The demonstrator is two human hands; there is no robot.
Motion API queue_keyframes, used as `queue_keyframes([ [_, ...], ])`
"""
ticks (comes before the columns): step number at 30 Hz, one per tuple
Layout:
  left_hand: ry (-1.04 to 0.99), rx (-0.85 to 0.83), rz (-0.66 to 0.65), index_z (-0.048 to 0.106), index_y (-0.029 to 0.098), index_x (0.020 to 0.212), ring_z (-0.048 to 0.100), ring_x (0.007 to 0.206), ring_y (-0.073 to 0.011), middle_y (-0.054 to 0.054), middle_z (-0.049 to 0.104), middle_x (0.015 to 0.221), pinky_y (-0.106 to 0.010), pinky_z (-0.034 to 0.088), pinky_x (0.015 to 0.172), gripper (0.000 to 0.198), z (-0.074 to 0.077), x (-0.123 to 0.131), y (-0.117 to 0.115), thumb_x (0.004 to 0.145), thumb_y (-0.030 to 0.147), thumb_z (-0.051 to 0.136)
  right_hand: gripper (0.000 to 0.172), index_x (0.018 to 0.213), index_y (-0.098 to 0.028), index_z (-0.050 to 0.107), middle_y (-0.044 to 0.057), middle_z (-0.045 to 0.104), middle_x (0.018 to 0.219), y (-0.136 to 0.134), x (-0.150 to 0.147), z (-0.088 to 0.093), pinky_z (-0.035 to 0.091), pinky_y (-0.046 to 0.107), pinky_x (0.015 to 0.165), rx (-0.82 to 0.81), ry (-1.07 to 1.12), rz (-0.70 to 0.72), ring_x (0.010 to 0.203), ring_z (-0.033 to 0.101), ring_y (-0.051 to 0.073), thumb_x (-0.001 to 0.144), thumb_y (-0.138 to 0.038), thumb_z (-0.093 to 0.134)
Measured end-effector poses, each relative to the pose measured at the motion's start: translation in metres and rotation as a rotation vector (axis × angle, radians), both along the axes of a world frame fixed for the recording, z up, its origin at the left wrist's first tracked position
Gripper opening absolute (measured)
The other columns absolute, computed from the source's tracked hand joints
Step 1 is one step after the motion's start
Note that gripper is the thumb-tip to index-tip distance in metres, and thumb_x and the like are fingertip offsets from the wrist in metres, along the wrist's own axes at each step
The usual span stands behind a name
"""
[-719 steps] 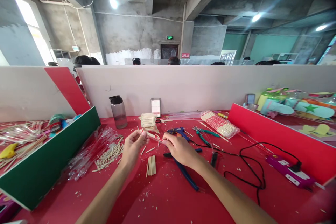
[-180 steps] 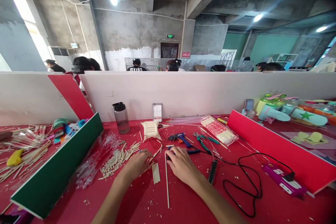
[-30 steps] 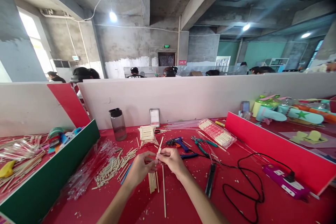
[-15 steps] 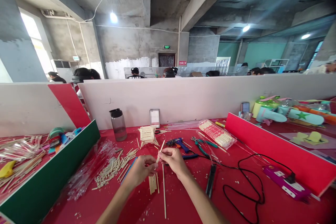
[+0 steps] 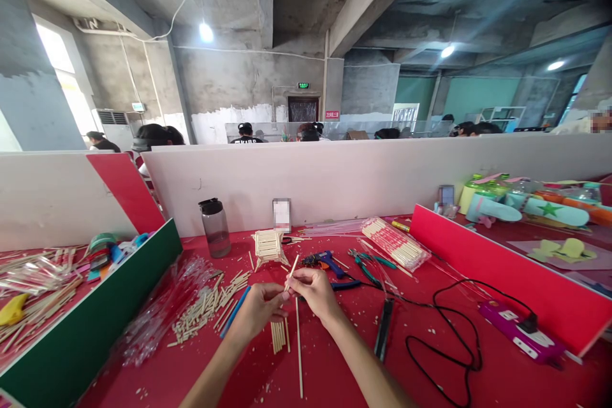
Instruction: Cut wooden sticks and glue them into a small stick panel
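Pale wooden stick (image 5: 293,266): short; between both hands above the table, slanted, far end leaning right.
Left hand (image 5: 265,306): thumb and forefinger closed on near end of the stick; other fingers loosely curled.
Right hand (image 5: 313,290): thumb and forefinger pinched on same stick, further along; other fingers bent.
Nearer than the hands: row of short sticks (image 5: 278,338), side by side on red table (image 5: 325,376), partly hidden under left hand; long stick (image 5: 299,363) just right of row, pointing toward near edge.
Left side: blue rod (image 5: 233,316), partly covered by left wrist; heap of cut sticks (image 5: 205,306) near; crumpled clear wrappers (image 5: 157,312) further out, beside green divider (image 5: 95,312).
Beyond the hands: stick-built model (image 5: 268,245), slatted top, splayed corners; phone (image 5: 282,213) propped upright against white partition (image 5: 335,172); lidded bottle (image 5: 215,229) standing to left.
Right side: blue glue gun (image 5: 326,261) lying near right hand; green-handled pliers (image 5: 366,261); packaged sticks (image 5: 396,242) farther back; black-handled tool (image 5: 384,331); looped black cable, plugged into purple power strip (image 5: 521,331).
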State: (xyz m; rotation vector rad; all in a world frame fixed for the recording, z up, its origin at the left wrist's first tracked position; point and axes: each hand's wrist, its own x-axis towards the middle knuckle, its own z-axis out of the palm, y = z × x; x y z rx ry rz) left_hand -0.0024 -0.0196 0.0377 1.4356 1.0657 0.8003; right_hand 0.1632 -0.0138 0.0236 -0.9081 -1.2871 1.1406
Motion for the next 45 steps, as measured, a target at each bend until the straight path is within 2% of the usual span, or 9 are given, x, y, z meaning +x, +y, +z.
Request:
queue_keyframes([
  [8, -0.007, -0.055, 0.007, 0.070, 0.014, 0.077, 0.067, 0.059, -0.0144, -0.001, 0.067, 0.070, -0.026, 0.053, 0.060, 0.052, -0.002, -0.003, 0.002, 0.058, 0.060, 0.083, 0.039, 0.077, -0.018, 0.074, 0.004, 0.072, 0.071, 0.001, -0.003, -0.004, 0.050, 0.030, 0.064, -0.025, 0.018, -0.001, 0.064, 0.065, 0.019, 0.067, -0.054, 0.080],
  [12, -0.014, -0.075, 0.002, 0.069, 0.015, 0.078, 0.068, 0.060, -0.0157, 0.001, 0.065, 0.067, -0.027, 0.054, 0.062, 0.054, -0.006, -0.004, 0.004, 0.059, 0.063, 0.081, 0.038, 0.078, -0.017, 0.074, 0.004, 0.072, 0.071, 0.004, -0.002, -0.010, 0.050, 0.029, 0.063, -0.010, -0.003, 0.018, 0.064, 0.064, 0.019, 0.070, -0.054, 0.079],
  [17, -0.018, -0.095, -0.016, 0.069, 0.015, 0.083, 0.070, 0.062, -0.0161, -0.001, 0.069, 0.072, -0.026, 0.054, 0.060, 0.051, -0.011, -0.005, 0.006, 0.061, 0.058, 0.083, 0.038, 0.077, -0.017, 0.075, 0.004, 0.071, 0.068, 0.004, -0.001, -0.010, 0.049, 0.028, 0.063, -0.032, -0.016, 0.017, 0.064, 0.064, 0.018, 0.070, -0.055, 0.078],
  [27, -0.053, -0.148, -0.074, 0.073, 0.014, 0.092, 0.073, 0.069, -0.0172, -0.008, 0.077, 0.081, -0.026, 0.056, 0.065, 0.062, -0.007, -0.010, 0.003, 0.060, 0.067, 0.081, 0.043, 0.078, -0.016, 0.074, 0.004, 0.072, 0.067, 0.003, -0.002, -0.009, 0.051, 0.029, 0.063, -0.105, 0.059, 0.030, 0.061, 0.065, 0.018, 0.064, -0.056, 0.083],
  [35, -0.038, -0.152, -0.060, 0.072, 0.012, 0.083, 0.071, 0.065, -0.0173, -0.009, 0.075, 0.077, -0.027, 0.055, 0.065, 0.063, -0.005, -0.008, 0.002, 0.055, 0.067, 0.083, 0.044, 0.079, -0.016, 0.073, 0.004, 0.071, 0.068, 0.003, -0.002, -0.012, 0.051, 0.028, 0.062, -0.097, 0.003, 0.039, 0.061, 0.065, 0.017, 0.066, -0.057, 0.081],
  [38, -0.044, -0.149, -0.058, 0.071, 0.012, 0.081, 0.072, 0.066, -0.0185, -0.010, 0.076, 0.079, -0.029, 0.056, 0.066, 0.059, -0.007, -0.009, 0.003, 0.058, 0.065, 0.083, 0.048, 0.083, -0.016, 0.072, 0.005, 0.072, 0.072, 0.006, 0.001, -0.011, 0.053, 0.030, 0.064, -0.082, -0.046, 0.050, 0.066, 0.067, 0.020, 0.069, -0.062, 0.076],
  [41, -0.063, -0.154, -0.051, 0.068, 0.012, 0.078, 0.073, 0.067, -0.0195, -0.011, 0.076, 0.080, -0.029, 0.056, 0.066, 0.056, -0.016, -0.012, 0.009, 0.060, 0.063, 0.083, 0.053, 0.097, -0.015, 0.070, 0.009, 0.074, 0.085, 0.006, 0.013, -0.003, 0.055, 0.034, 0.068, -0.034, -0.165, 0.000, 0.074, 0.070, 0.023, 0.076, -0.064, 0.068],
  [45, -0.081, -0.171, -0.044, 0.067, 0.012, 0.076, 0.071, 0.063, -0.0169, -0.013, 0.076, 0.080, -0.026, 0.055, 0.062, 0.055, -0.029, -0.016, 0.016, 0.060, 0.062, 0.083, 0.043, 0.114, -0.016, 0.066, 0.012, 0.073, 0.100, -0.003, 0.047, 0.012, 0.052, 0.037, 0.083, 0.077, -0.649, -0.183, 0.089, 0.069, 0.025, 0.086, -0.047, 0.061],
])
